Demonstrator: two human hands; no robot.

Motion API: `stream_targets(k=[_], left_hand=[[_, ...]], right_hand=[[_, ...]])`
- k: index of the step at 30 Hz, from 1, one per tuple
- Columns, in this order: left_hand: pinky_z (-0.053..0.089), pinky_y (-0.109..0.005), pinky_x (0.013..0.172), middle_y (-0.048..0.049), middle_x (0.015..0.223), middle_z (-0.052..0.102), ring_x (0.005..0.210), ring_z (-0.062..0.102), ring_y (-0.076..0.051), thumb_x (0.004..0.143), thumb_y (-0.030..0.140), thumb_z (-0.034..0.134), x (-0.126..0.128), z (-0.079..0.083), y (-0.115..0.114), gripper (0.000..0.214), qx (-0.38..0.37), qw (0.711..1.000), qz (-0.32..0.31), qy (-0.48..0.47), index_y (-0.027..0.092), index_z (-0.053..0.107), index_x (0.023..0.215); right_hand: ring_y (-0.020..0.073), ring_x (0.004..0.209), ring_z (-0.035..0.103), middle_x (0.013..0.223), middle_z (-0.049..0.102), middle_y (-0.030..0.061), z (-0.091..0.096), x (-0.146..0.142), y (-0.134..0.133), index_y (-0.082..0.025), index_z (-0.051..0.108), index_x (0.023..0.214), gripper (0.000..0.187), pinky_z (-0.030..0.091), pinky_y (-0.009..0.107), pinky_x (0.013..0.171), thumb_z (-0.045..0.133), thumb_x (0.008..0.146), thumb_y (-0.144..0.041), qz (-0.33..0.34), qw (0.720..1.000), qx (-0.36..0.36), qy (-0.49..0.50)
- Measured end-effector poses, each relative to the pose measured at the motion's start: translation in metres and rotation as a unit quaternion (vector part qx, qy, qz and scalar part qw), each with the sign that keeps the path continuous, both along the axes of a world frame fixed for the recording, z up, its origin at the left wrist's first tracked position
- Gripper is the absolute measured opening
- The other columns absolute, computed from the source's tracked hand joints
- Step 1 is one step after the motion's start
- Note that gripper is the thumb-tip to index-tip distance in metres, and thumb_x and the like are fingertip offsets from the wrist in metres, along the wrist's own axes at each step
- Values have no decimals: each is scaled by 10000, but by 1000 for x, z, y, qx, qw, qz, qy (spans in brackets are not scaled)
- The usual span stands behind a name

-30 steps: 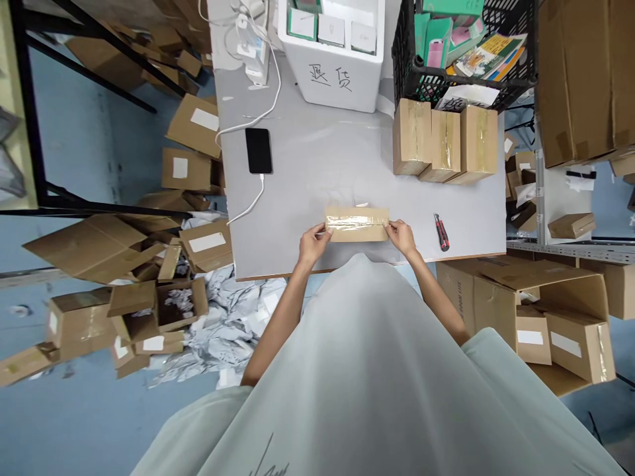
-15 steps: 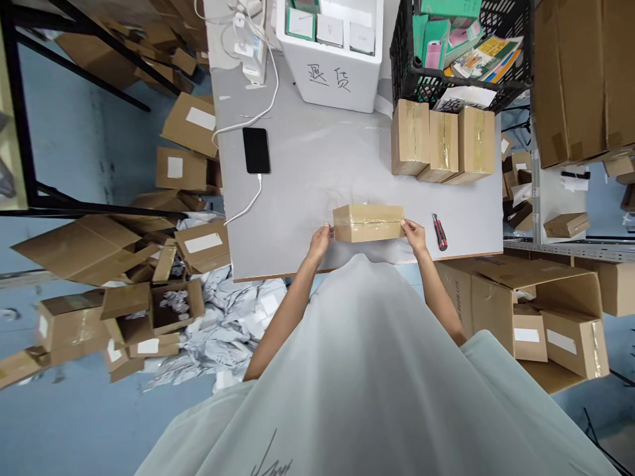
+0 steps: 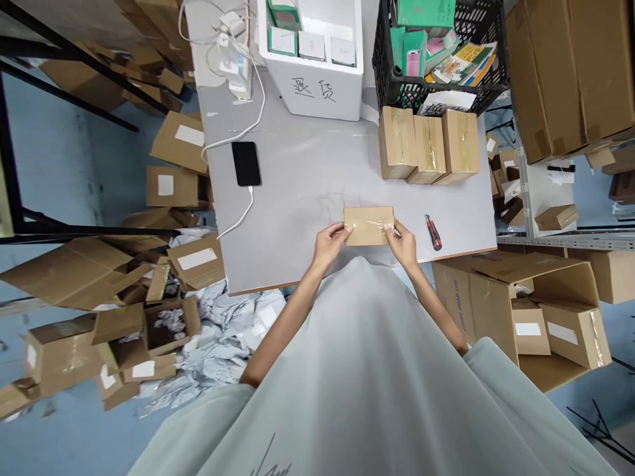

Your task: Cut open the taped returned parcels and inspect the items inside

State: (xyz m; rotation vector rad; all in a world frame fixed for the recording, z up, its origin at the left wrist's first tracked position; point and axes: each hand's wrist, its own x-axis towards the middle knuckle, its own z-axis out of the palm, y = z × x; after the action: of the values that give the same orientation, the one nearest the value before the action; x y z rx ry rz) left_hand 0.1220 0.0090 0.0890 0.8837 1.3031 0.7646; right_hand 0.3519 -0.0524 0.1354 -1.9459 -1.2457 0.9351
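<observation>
A small taped cardboard box [image 3: 368, 228] is held between my two hands close to the table's front edge. My left hand [image 3: 331, 243] grips its left end, the thumb lying on the near face. At the other end, my right hand [image 3: 401, 241] pinches the box with the thumb on a strip of shiny tape. A red and black utility knife [image 3: 433, 233] lies on the table [image 3: 297, 231] to the right of my right hand.
Three taped cartons [image 3: 429, 147] stand at the table's right rear, before a black crate [image 3: 441, 86] of green boxes and booklets. Behind are a white foam box [image 3: 322, 89] and a power strip [image 3: 238, 69]. A phone [image 3: 246, 164] charges at left. Large open carton [image 3: 486, 317] stands lower right.
The box has turned so that one flat face shows. My fingers have moved from its ends to a firmer hold, thumbs on the face. The whole view has shifted slightly.
</observation>
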Motion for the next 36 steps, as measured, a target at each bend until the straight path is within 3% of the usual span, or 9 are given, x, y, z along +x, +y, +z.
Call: stream_targets(k=[4, 7, 10, 18, 23, 28, 32, 36], left_hand=[[640, -447, 1038, -127, 1232, 874, 1140, 825, -346, 832, 687, 907, -25, 14, 1, 606, 44, 996, 3, 80, 198, 879, 1189], [636, -481, 1054, -130, 1208, 875, 1121, 825, -365, 842, 657, 910, -43, 9, 0, 549, 34, 991, -2, 130, 202, 886, 1148], [647, -489, 1039, -137, 1211, 866, 1119, 816, -363, 842, 639, 914, -52, -3, -5, 549, 15, 994, -4, 109, 189, 867, 1152], [638, -432, 1070, -169, 1392, 791, 1241, 762, -314, 942, 514, 819, -38, -12, -15, 485, 26, 993, 29, 111, 164, 778, 1274], [638, -459, 1109, -197, 1478, 720, 1295, 755, -327, 949, 560, 804, -35, -13, -18, 639, 56, 993, 23, 104, 163, 737, 1446], [605, -485, 1204, -165, 1598, 665, 1484, 663, -354, 886, 506, 869, -48, -19, -17, 784, 101, 992, -12, 73, 210, 662, 1582], [588, -533, 1232, -160, 1578, 695, 1438, 688, -349, 811, 318, 892, -54, -34, -20, 735, 49, 993, -49, 92, 215, 716, 1517], [595, -606, 1207, -186, 1467, 766, 1335, 745, -380, 730, 244, 895, -55, -53, -34, 679, -33, 994, -69, 83, 177, 773, 1395]], right_hand=[[365, 1298, 786, 1338, 868, 81, -3, -11, 6, -200, 824, 1397, 751, 637, 421, 1093, 586, 1039, -816, -8, 997, -11, 80], [386, 1267, 802, 1295, 879, 79, -15, -20, 11, -194, 863, 1287, 754, 631, 449, 1103, 598, 1010, -843, 19, 993, -32, 112], [393, 1276, 802, 1338, 867, 79, -27, -24, 14, -213, 863, 1279, 728, 623, 490, 1136, 645, 982, -841, 39, 989, -41, 137], [382, 1326, 792, 1432, 827, 123, -41, -17, 22, -222, 847, 1277, 722, 631, 520, 1179, 806, 872, -818, 27, 979, -59, 195], [387, 1337, 783, 1395, 837, 145, -39, -19, 19, -200, 847, 1271, 728, 620, 542, 1208, 830, 861, -801, 26, 975, -43, 218], [368, 1553, 638, 1667, 675, 87, -34, -18, 9, -244, 777, 1486, 815, 612, 516, 1238, 865, 850, -747, 36, 967, -11, 251], [370, 1622, 571, 1769, 566, 100, -47, -15, -2, -254, 826, 1420, 803, 621, 493, 1219, 923, 784, -736, 42, 972, -45, 225], [382, 1492, 691, 1696, 643, 126, -72, -12, -17, -243, 901, 1188, 700, 651, 519, 1153, 902, 759, -796, 86, 968, -103, 211]])
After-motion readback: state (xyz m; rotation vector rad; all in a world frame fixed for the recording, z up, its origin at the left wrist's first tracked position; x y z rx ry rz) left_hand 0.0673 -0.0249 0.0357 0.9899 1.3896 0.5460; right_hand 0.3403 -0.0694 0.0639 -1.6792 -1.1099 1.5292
